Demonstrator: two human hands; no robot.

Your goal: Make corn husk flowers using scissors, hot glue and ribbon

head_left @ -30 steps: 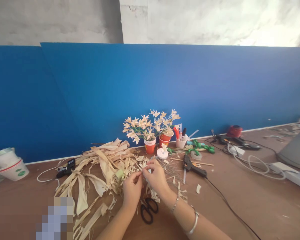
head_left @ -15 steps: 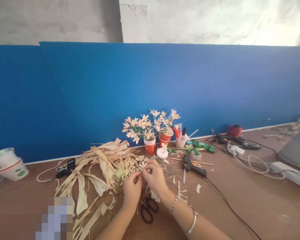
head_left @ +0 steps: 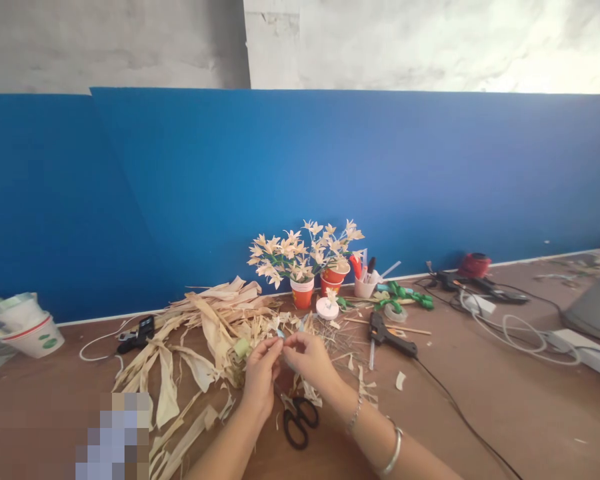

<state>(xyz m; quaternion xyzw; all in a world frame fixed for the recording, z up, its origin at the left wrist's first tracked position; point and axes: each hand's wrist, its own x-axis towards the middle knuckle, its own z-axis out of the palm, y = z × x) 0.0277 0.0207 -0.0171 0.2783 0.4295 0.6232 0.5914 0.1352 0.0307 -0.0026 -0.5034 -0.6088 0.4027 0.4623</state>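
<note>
My left hand (head_left: 261, 375) and my right hand (head_left: 310, 361) meet above the table, thumbs and fingertips pinched together. A small pale piece seems to be between them, too small to make out. Just beneath and nearer to me lie black-handled scissors (head_left: 300, 421), their blades partly hidden by my hands. Dried corn husks (head_left: 215, 327) spread to the left of my left hand. Beyond my hands, a white round lid (head_left: 327, 308) bears one cream flower. Cream husk flowers (head_left: 285, 248) on green stems stand in a red cup (head_left: 302, 295).
A black glue gun (head_left: 390, 337) lies to the right, its cable running toward me. Behind it are green tape (head_left: 405, 293), a roll of clear tape (head_left: 396, 313) and a cup of pens (head_left: 365, 287). White cables (head_left: 525, 333) coil at far right; a paper cup (head_left: 37, 337) leans at left. A blue partition (head_left: 330, 160) backs the table.
My fingertips have shifted slightly while staying pinched together. The pale piece that stuck up above them shows less now. The whole view has moved a little.
</note>
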